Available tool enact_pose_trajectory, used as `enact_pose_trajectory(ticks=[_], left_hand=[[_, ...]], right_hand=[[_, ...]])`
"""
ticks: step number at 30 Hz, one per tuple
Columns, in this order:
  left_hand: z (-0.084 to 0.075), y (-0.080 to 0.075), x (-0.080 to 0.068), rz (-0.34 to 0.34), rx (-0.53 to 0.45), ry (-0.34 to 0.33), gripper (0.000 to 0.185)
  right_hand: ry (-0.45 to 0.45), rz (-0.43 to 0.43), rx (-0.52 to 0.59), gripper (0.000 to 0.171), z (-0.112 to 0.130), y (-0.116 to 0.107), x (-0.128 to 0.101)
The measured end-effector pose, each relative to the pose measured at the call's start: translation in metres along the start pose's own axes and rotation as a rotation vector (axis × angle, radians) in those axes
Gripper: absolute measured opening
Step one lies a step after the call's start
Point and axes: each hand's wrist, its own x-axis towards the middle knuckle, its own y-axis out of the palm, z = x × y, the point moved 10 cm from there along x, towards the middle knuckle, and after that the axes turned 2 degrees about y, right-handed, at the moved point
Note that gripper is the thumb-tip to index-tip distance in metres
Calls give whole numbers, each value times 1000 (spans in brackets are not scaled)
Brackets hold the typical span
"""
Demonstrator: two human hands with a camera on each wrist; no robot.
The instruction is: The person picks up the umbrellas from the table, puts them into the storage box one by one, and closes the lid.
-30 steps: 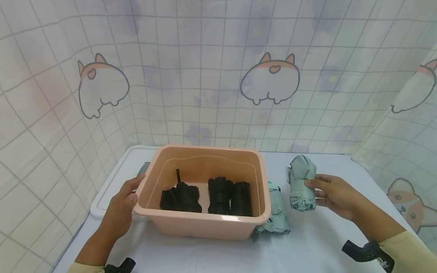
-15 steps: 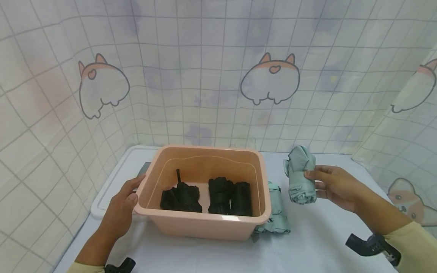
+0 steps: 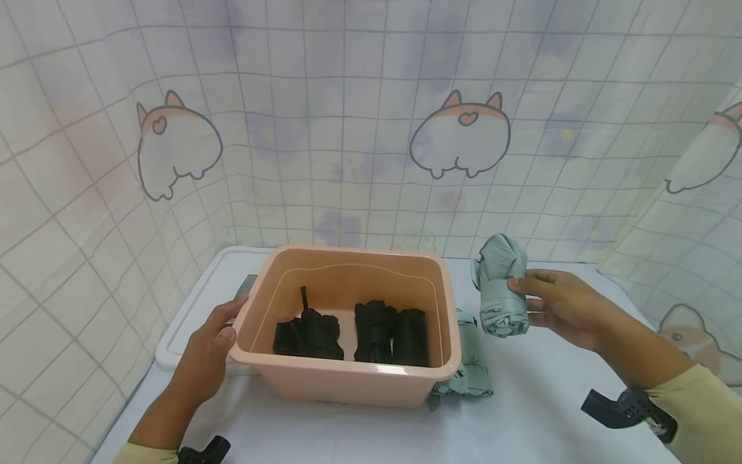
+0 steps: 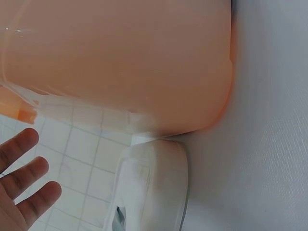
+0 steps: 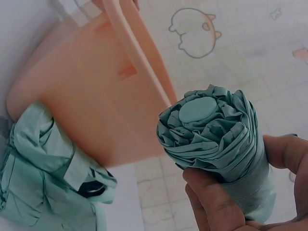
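My right hand [image 3: 559, 303] grips a folded pale green umbrella [image 3: 501, 285] in the air, to the right of a peach plastic tub [image 3: 348, 380]; the right wrist view shows my fingers [image 5: 216, 207] curled round the green umbrella [image 5: 216, 139]. A second green umbrella [image 3: 471, 367] lies on the table against the tub's right wall, seen also as the second green umbrella [image 5: 43, 178]. Several folded black umbrellas [image 3: 353, 332] lie inside the tub. My left hand [image 3: 211, 345] rests with straight fingers on the tub's left rim; its fingers [image 4: 24, 183] show spread beside the tub [image 4: 125, 57].
A white lid or tray [image 3: 191, 309] lies flat under and left of the tub, on a white table [image 3: 539, 412]. Tiled curtains with cartoon animals close in the back and both sides. Black wrist mounts [image 3: 628, 406] sit near the front edge.
My right hand has lifted the green umbrella up and a little leftward, toward the tub. The left hand and the tub have stayed put.
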Motion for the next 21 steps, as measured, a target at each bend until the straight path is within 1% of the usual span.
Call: enact_pose_trajectory(ticks=[6, 11, 16, 21], left_hand=[[1, 1, 1, 12, 4, -20, 49], [0, 1, 1, 8, -3, -17, 49], [1, 0, 0, 0, -4, -9, 49], [2, 1, 0, 1, -2, -17, 50]], right_hand=[[-15, -4, -10, 88, 10, 4, 0], [-24, 4, 3, 86, 16, 7, 1], [-19, 11, 22, 90, 19, 15, 4], [-28, 14, 45, 92, 25, 22, 6]])
